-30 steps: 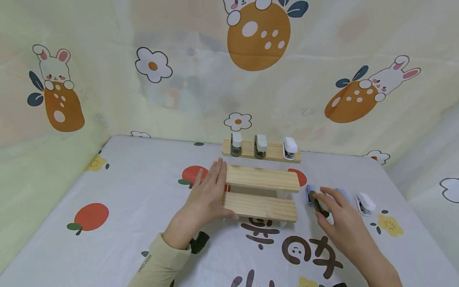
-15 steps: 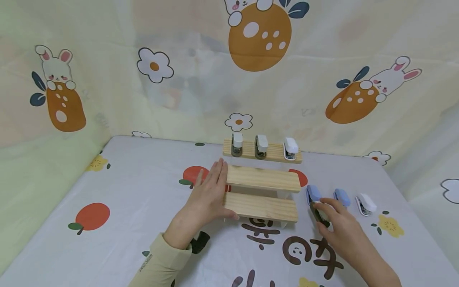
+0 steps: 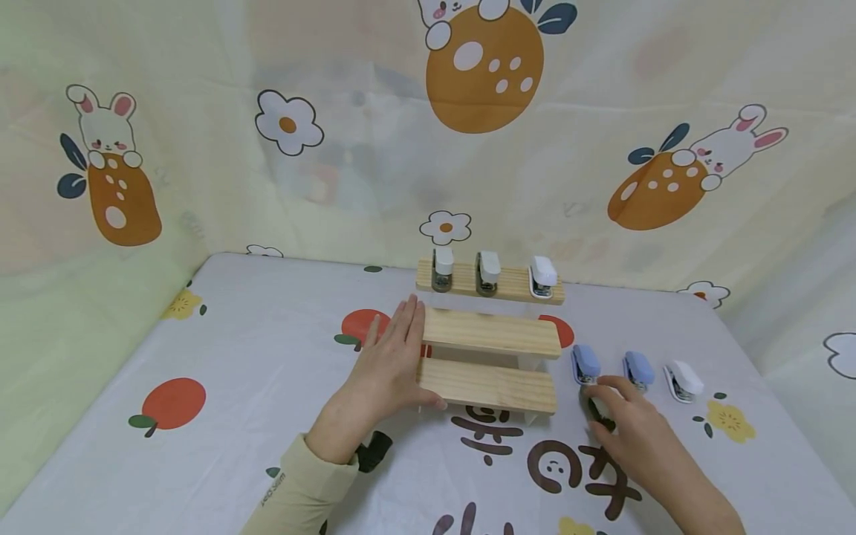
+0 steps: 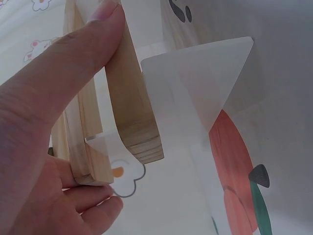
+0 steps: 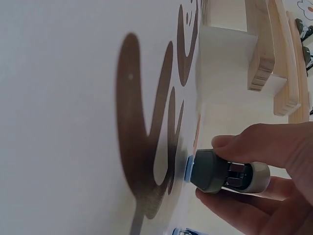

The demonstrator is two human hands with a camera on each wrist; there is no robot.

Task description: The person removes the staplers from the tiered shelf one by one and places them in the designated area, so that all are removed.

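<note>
My left hand (image 3: 381, 371) rests against the left end of a stepped wooden rack (image 3: 488, 385), its fingers straight along the upper board and thumb at the front one. In the left wrist view the thumb (image 4: 63, 61) lies on the board's edge. My right hand (image 3: 635, 427) pinches a dark green stapler (image 5: 210, 171) with a pale top, low over the cloth right of the rack. Fingers partly cover this stapler in the head view. Just beyond it stands a light blue stapler (image 3: 586, 362).
On the back board stand two dark staplers with white tops, one the left stapler (image 3: 442, 269), and a white stapler (image 3: 543, 276). Farther right are another blue stapler (image 3: 639, 369) and a white stapler (image 3: 683, 380). Translucent supports (image 4: 195, 83) hold up the rack's boards.
My right hand has drawn the dark green stapler slightly toward me, away from the blue stapler, so both blue staplers now show more fully. The left hand stays at the rack.
</note>
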